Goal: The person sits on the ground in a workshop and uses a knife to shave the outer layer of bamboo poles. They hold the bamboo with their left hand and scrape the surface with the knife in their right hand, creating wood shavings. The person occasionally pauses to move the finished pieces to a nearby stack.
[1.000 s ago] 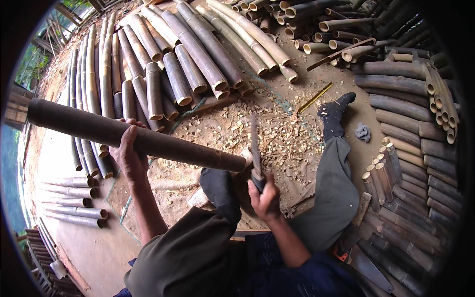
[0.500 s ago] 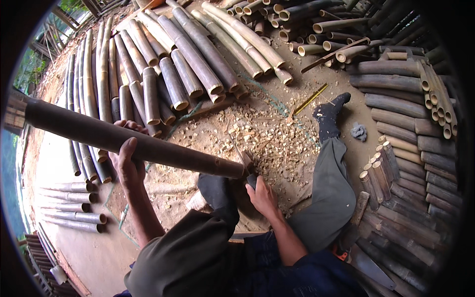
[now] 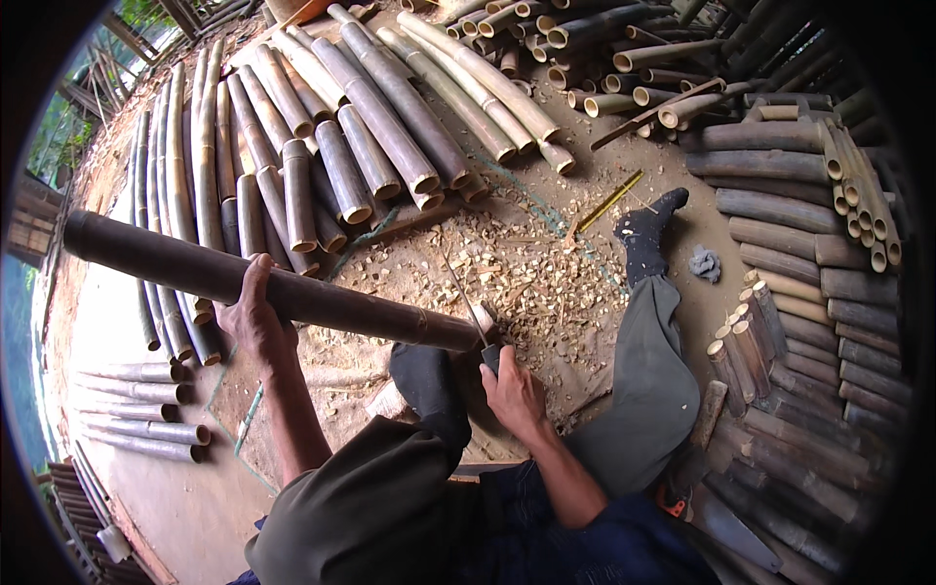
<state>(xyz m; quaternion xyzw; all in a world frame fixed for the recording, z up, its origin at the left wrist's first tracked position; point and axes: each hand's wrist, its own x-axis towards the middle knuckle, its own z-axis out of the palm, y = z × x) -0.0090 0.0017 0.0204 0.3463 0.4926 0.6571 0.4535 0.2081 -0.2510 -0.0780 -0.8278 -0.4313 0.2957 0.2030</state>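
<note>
A dark bamboo pole [image 3: 361, 300] slants across in front of me, its far end up to the left and its cut end low near the middle. My left hand [image 3: 259, 310] grips it partway along, with the thumb over the top. In my right hand [image 3: 515, 392] is the dark handle of a knife [image 3: 477, 314]. Its long thin blade points up and away, beside the pole's cut end; whether it touches the bamboo I cannot tell. My dark-socked foot [image 3: 421, 375] is under the pole near that end.
Pale wood chips [image 3: 526, 263] cover the ground ahead. Bamboo lengths [image 3: 370, 127] lie in rows beyond, and stacked bamboo [image 3: 780, 195] lines the right. A yellow measuring tape [image 3: 609, 202] lies near my other foot [image 3: 646, 234]. A handsaw [image 3: 731, 531] is at lower right.
My left hand has turned the pole and shifted it slightly; its far end sits a little lower and farther right. The knife blade has tilted more upright beside the cut end.
</note>
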